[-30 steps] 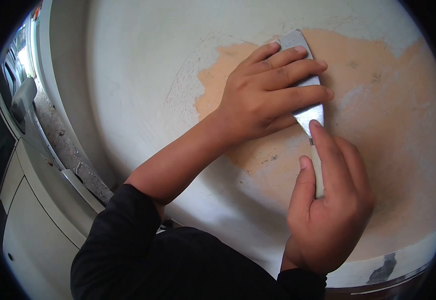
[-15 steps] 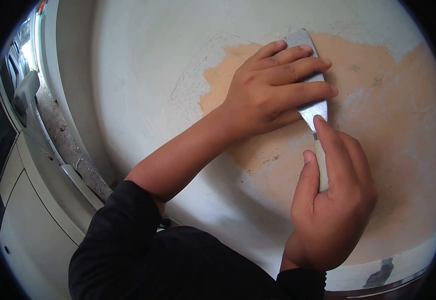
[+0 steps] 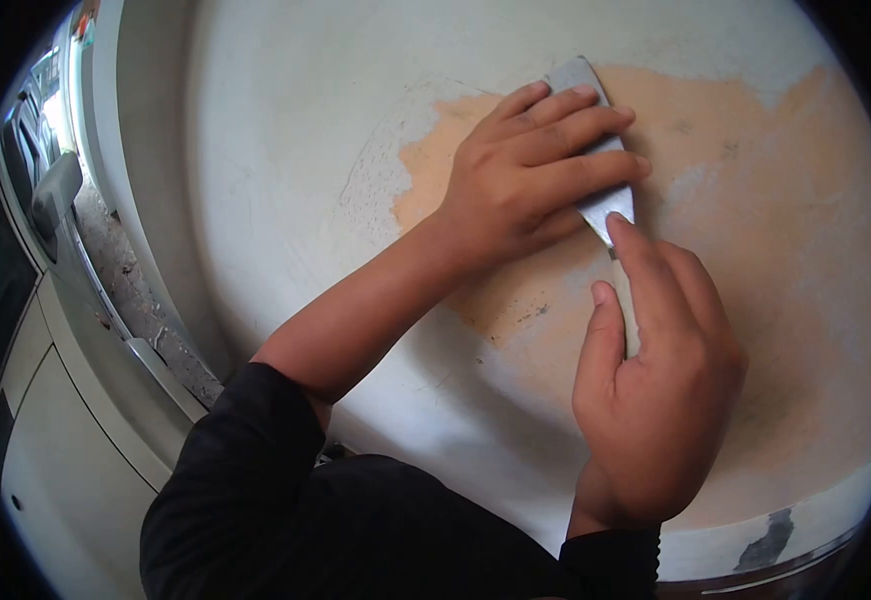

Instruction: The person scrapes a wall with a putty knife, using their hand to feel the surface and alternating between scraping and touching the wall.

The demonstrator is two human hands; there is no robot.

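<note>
My right hand is closed around the pale handle of a putty knife, its index finger stretched along the neck onto the metal blade. Across the blade lies my left hand, fingers extended and slightly spread, resting flat on the metal. The blade points up and away, lying against a curved pale panel. Beneath the knife and both hands is an orange-tan patch with ragged edges and whitish smears. The blade's far corner shows beyond my left fingers; its middle is partly covered.
At the left stands a pale vehicle with a side mirror. A strip of littered ground runs between it and the panel. Along the panel's lower edge is a dark grey mark.
The putty knife and both hands have shifted a little to the left over the orange-tan patch. My grip on the handle looks the same. The view has also shifted slightly.
</note>
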